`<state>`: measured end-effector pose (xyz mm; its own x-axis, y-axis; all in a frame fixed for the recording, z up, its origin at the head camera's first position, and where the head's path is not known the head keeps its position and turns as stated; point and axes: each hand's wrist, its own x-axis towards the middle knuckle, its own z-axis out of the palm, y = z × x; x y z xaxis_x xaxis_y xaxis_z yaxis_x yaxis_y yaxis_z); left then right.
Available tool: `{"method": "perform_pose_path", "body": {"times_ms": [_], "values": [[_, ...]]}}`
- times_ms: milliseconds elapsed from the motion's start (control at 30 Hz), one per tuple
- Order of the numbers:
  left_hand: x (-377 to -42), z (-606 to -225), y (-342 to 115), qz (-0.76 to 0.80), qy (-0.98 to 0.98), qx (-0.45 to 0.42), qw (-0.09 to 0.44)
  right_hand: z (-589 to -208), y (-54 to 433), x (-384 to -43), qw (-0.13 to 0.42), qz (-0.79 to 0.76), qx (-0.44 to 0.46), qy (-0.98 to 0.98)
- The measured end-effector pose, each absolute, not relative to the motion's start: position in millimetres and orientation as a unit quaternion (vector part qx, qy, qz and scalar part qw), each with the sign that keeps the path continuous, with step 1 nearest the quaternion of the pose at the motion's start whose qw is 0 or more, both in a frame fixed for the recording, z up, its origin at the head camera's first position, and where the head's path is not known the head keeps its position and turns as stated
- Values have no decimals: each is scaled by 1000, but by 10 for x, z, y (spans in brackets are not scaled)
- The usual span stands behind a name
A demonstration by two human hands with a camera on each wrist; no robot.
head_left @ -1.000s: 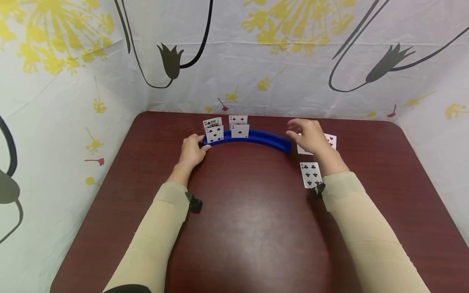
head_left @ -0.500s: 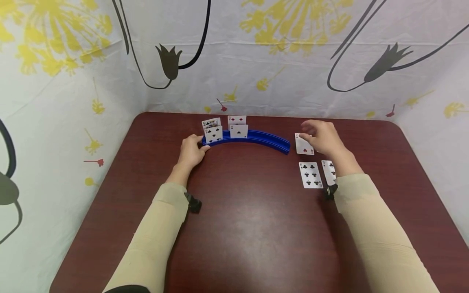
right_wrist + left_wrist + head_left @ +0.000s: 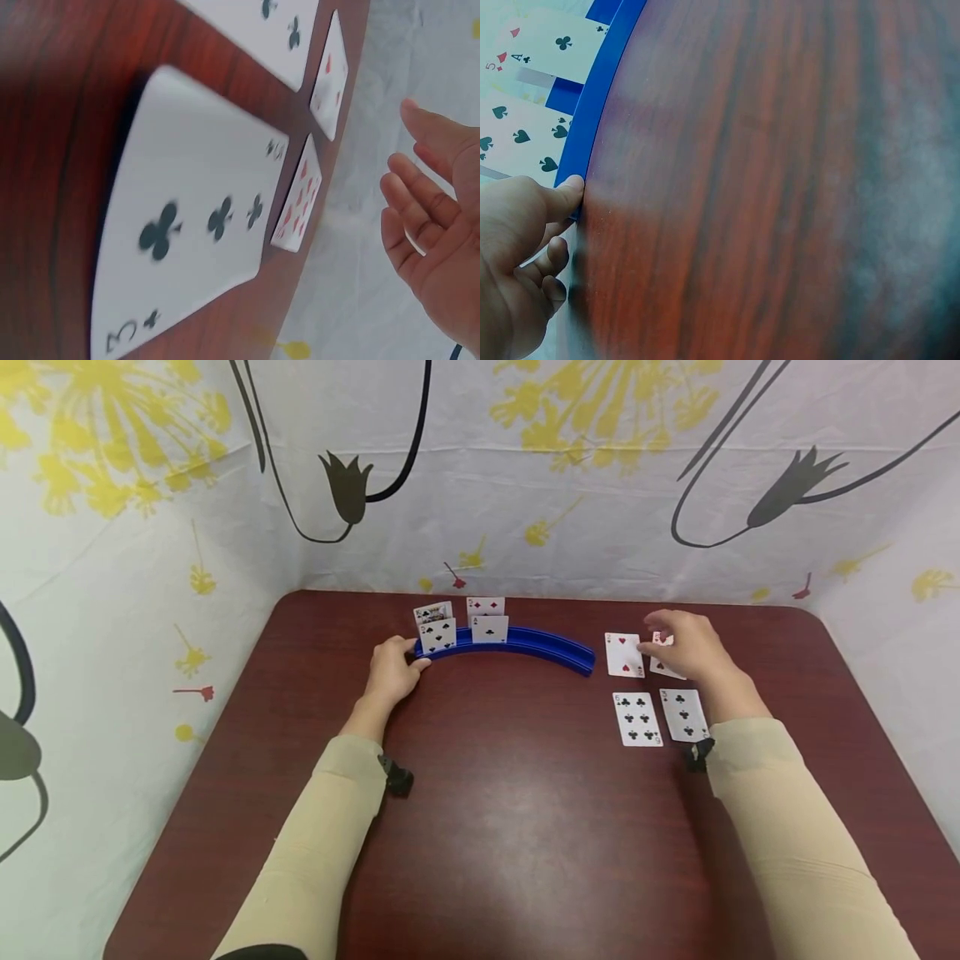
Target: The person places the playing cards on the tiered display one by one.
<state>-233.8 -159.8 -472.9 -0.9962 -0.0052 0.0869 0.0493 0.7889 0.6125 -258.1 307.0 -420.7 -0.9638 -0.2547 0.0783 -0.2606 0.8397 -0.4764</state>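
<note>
In the head view my left hand grips the left end of a curved blue card holder, thumb in front. Standing in it at the left are a five of spades before a king, and an ace of clubs before a red five. My right hand is over a red card and partly covers it; its fingers are relaxed and hold nothing, as the right wrist view also shows. Left of that card lies a two of hearts.
Nearer me lie a six of clubs and a three of clubs, face up on the dark red-brown table. A patterned cloth hangs behind the table's far edge.
My right hand has moved rightward, from beside the holder's right end to over the far right card, uncovering the two of hearts and three of clubs. My left hand keeps its grip.
</note>
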Motion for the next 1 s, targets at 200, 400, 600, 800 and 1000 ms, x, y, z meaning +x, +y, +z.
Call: {"method": "perform_pose_path", "body": {"times_ms": [200,400,600,800,1000], "values": [[-2339,-4733,-1593,-322,-946,-14,44,-4247,3187,-2584,-24,232,115,-966],[-2350,-4739,-1595,-321,-946,-12,39,-4328,3315,-2624,-39,209,101,-972],[-2344,-4731,-1591,-322,-946,-8,35,-4366,3386,-2645,-59,210,70,-973],[-2346,-4733,-1593,-318,-947,-9,31,-4417,3455,-2651,-82,202,41,-975],[-2350,-4730,-1599,-317,-948,-10,36,-4461,3500,-2701,-98,193,43,-975]]}}
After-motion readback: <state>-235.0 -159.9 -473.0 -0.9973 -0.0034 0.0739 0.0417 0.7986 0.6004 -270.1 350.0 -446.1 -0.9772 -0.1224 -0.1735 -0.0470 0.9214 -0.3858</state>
